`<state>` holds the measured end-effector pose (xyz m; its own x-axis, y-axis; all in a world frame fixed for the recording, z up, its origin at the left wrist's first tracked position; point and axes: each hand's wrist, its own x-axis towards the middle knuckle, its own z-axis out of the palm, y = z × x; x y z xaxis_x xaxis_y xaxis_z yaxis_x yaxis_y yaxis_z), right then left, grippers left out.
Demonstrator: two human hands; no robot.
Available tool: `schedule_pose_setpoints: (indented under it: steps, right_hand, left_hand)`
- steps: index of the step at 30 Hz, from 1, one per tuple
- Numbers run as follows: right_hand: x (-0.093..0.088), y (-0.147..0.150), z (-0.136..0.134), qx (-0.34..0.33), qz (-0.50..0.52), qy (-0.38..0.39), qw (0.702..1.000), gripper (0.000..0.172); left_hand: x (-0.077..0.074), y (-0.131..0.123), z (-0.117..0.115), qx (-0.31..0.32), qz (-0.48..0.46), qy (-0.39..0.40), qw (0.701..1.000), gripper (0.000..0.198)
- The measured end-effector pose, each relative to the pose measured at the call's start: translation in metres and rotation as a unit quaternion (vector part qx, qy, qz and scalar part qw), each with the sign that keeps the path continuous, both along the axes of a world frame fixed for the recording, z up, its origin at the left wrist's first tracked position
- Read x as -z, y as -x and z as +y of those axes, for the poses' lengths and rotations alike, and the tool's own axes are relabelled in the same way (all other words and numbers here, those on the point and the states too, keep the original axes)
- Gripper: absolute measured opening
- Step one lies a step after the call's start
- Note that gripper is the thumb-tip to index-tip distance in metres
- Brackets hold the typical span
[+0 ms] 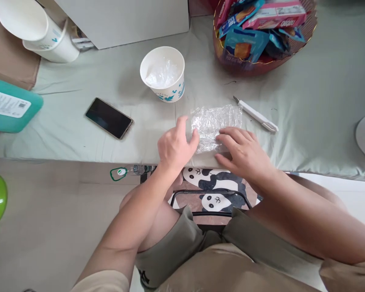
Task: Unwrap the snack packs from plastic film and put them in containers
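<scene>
A flat, crinkled piece of clear bubble wrap (211,121) lies near the front edge of the cloth-covered table. My left hand (177,142) is at its left side, thumb and index finger spread apart with nothing seen between them. The fingers of my right hand (241,152) rest spread on its lower right part. Behind my left hand stands a white paper cup (170,91) with a blue pattern and crumpled clear plastic (164,74) inside. A white utility knife (257,114), its blade end pointing up and left, lies just right of the wrap.
A black phone (109,118) lies to the left. At the back right, a basket (252,69) holds snack packets. More paper cups (53,44), a green container (15,107) and a large white box (124,20) occupy the back and left. The table's front edge (79,159) is close.
</scene>
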<state>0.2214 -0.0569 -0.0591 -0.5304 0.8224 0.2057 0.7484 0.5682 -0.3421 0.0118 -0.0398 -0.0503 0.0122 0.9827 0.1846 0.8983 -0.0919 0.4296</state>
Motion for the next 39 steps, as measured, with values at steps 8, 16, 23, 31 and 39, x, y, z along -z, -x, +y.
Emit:
schedule_pose_setpoints:
  steps: [8, 16, 23, 31, 39]
  right_hand:
    - [0.000, -0.013, 0.010, -0.050, 0.039, 0.037, 0.997, 0.034]
    - [0.000, -0.015, 0.014, -0.017, 0.115, 0.037, 0.992, 0.017]
    - [-0.012, -0.008, 0.019, 0.118, 0.172, 0.115, 0.971, 0.028]
    - [0.006, -0.004, 0.019, 0.161, 0.095, 0.010, 0.982, 0.043]
    - [0.013, -0.002, 0.026, 0.186, 0.025, -0.093, 0.978, 0.038]
  left_hand:
    - [0.004, 0.012, -0.010, 0.285, -0.021, -0.012, 0.958, 0.025]
    - [0.000, 0.029, -0.008, 0.132, -0.190, 0.036, 0.972, 0.015]
    - [-0.001, 0.028, -0.004, 0.129, -0.153, 0.066, 0.978, 0.052]
    - [0.002, 0.026, -0.002, 0.081, -0.112, 0.012, 0.990, 0.030]
    - [0.004, 0.027, 0.001, 0.049, 0.018, 0.021, 0.998, 0.043]
